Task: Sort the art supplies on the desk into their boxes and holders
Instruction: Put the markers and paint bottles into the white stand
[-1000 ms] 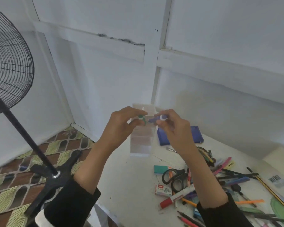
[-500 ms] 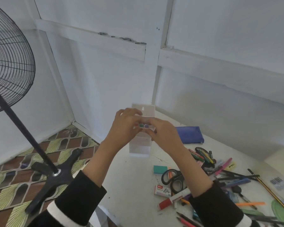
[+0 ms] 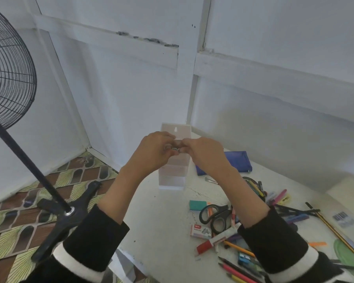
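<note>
Left hand [image 3: 155,150] and right hand [image 3: 202,152] meet fingertip to fingertip, both pinching a small item [image 3: 175,149], type indeterminable, before the clear holder [image 3: 172,180] near the far left corner of the desk [image 3: 161,221].

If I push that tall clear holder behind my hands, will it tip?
Probably, if pushed high: the holder stands tall on a narrow base. Its thin translucent plastic looks light, so a low push likely slides it.

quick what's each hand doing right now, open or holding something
left hand: pinching a small item, too small to identify
right hand: pinching that same small item
</note>
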The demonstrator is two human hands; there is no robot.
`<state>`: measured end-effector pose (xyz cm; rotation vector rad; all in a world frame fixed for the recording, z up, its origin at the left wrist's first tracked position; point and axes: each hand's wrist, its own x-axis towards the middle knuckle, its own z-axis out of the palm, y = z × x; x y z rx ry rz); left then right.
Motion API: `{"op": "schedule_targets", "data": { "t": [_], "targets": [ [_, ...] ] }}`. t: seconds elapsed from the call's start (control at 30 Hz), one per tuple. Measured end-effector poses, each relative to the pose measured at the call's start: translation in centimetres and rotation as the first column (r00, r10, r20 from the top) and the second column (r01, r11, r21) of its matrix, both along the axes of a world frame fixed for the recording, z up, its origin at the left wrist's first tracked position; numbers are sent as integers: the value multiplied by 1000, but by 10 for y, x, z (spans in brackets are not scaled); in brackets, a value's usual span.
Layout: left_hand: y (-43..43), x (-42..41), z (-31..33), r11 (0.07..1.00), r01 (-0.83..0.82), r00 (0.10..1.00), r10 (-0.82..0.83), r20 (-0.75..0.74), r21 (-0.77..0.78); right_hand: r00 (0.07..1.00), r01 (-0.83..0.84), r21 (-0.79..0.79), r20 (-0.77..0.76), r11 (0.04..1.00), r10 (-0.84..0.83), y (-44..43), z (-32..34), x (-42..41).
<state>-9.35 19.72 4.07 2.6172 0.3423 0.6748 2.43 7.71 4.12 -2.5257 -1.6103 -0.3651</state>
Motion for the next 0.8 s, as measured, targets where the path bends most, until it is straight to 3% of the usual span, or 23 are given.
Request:
{"op": "schedule_targets", "data": {
  "t": [0.07,0.13,0.2,0.27,0.33,0.43,0.5,0.6,0.8],
  "targets": [
    [-2,0,-7,1000,-8,1000,7,27,30,995,-85,167,66,982,74,-6,-8,0],
    [-5,-2,-16,995,-25,994,15,105,96,971,-237,375,68,896,229,-17,-19,-4],
    [-11,-4,-24,985,-60,957,10,290,162,958,-283,502,99,817,271,-35,-32,-6],
    [-24,-7,-30,973,-74,865,-46,499,217,979,-203,555,85,807,188,-60,-48,-2],
    [-39,-7,-43,950,22,822,-195,535,313,999,-48,568,16,822,48,-91,-69,7],
    [-57,1,-66,898,272,892,-370,260,344,963,242,524,-229,816,-139,-142,-92,14],
    [-68,10,-79,912,366,929,-370,-13,186,886,424,446,-386,788,-259,-170,-97,14],
    [-76,28,-104,934,358,878,-334,-343,5,780,566,310,-502,764,-374,-195,-99,13],
    [-81,59,-127,904,386,750,-423,-508,-184,668,658,145,-564,739,-484,-219,-96,5]
  ]
}}
